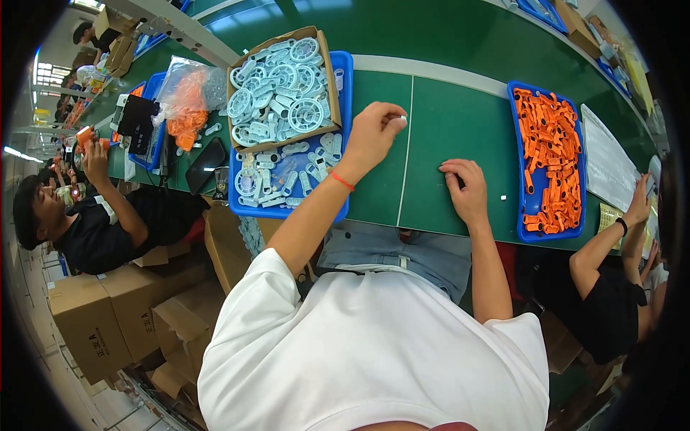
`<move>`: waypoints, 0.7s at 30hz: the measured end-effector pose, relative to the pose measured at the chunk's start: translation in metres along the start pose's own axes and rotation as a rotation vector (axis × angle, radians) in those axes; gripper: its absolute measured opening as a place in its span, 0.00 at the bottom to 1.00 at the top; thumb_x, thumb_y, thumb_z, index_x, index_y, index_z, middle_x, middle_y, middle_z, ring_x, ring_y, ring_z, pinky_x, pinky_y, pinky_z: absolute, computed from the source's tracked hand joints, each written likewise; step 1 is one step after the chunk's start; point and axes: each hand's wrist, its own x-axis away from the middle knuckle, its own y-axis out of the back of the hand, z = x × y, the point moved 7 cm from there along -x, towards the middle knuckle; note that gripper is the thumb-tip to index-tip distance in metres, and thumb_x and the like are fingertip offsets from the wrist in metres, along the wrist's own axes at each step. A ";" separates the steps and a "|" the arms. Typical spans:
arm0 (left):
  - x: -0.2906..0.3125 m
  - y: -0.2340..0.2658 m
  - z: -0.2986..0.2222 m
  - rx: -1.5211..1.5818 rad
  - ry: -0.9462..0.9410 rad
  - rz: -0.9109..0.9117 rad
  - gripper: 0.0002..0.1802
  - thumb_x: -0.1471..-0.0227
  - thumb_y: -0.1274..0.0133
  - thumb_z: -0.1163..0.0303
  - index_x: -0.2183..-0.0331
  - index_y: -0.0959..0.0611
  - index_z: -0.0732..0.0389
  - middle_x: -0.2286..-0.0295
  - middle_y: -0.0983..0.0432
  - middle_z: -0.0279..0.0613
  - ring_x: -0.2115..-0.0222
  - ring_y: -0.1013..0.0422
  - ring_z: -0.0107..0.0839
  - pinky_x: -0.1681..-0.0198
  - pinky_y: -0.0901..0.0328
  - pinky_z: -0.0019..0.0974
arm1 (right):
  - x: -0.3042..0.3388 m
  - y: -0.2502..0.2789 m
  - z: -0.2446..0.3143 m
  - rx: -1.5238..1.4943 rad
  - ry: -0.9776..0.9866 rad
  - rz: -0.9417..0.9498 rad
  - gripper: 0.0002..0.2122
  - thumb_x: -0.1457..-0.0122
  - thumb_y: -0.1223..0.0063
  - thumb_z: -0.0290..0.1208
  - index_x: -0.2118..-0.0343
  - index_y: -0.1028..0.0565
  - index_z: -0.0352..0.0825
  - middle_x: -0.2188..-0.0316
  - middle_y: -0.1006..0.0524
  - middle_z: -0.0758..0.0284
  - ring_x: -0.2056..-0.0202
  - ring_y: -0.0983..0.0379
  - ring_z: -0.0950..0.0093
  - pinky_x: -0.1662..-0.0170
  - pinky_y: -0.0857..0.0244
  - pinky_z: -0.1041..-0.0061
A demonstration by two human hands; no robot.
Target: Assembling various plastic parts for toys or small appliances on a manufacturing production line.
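Observation:
My left hand [374,136], with a red cord round its wrist, is raised over the green table [431,115]. Its thumb and index finger pinch a small white piece [404,118]. Resting by the table's near edge, my right hand [466,188] has loosely bent fingers, the thumb apart from them and nothing visible between. Another small white piece [503,197] lies to its right. Left of my left hand, a cardboard box [334,86] heaped with pale blue plastic parts [284,79] sits in a blue tray [345,65]; more such parts lie in the tray.
A blue tray [528,235] of orange plastic parts [550,158] stands at the right. Far left are a bag of orange parts [188,108] and a dark flat object [206,165]. Co-workers sit on both sides; cardboard boxes [93,323] stand on the floor at left.

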 end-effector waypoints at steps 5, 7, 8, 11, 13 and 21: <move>0.025 0.002 -0.024 1.416 0.338 0.083 0.19 0.46 0.50 0.59 0.63 0.24 0.66 0.70 0.30 0.31 0.69 0.36 0.21 0.64 0.37 0.27 | 0.001 0.001 0.000 0.003 0.007 0.006 0.04 0.51 0.51 0.21 0.72 0.25 0.34 0.68 0.24 0.67 0.64 0.30 0.68 0.58 0.39 0.73; 0.029 0.003 -0.029 1.426 0.292 0.104 0.21 0.47 0.51 0.56 0.61 0.25 0.66 0.69 0.29 0.34 0.65 0.33 0.26 0.59 0.38 0.29 | 0.002 0.001 0.000 0.000 -0.002 0.007 0.04 0.50 0.51 0.21 0.72 0.24 0.34 0.68 0.24 0.67 0.64 0.30 0.68 0.58 0.39 0.73; 0.032 0.002 -0.031 1.461 0.297 0.103 0.21 0.47 0.51 0.56 0.61 0.25 0.65 0.66 0.29 0.36 0.61 0.33 0.32 0.57 0.38 0.32 | 0.001 -0.001 0.000 -0.003 0.005 0.013 0.04 0.50 0.51 0.21 0.72 0.24 0.34 0.68 0.24 0.67 0.64 0.30 0.68 0.58 0.39 0.73; 0.037 0.007 -0.040 1.507 0.334 0.112 0.21 0.46 0.54 0.53 0.63 0.24 0.63 0.62 0.28 0.41 0.55 0.33 0.44 0.53 0.37 0.40 | 0.002 0.000 0.000 0.014 0.035 -0.016 0.04 0.51 0.50 0.22 0.73 0.24 0.36 0.68 0.24 0.69 0.65 0.31 0.69 0.59 0.40 0.72; 0.039 0.005 -0.045 1.601 0.342 0.218 0.22 0.45 0.57 0.51 0.64 0.25 0.62 0.67 0.27 0.42 0.62 0.29 0.42 0.58 0.34 0.42 | 0.002 0.000 -0.002 0.007 0.009 -0.019 0.04 0.51 0.51 0.22 0.73 0.24 0.35 0.68 0.24 0.68 0.64 0.30 0.69 0.58 0.40 0.72; 0.044 0.011 -0.047 1.637 0.412 0.174 0.23 0.43 0.59 0.53 0.62 0.26 0.65 0.73 0.27 0.43 0.75 0.28 0.32 0.69 0.32 0.34 | -0.001 -0.004 0.001 -0.006 0.018 -0.001 0.04 0.50 0.51 0.22 0.72 0.25 0.35 0.68 0.24 0.67 0.64 0.31 0.68 0.58 0.40 0.72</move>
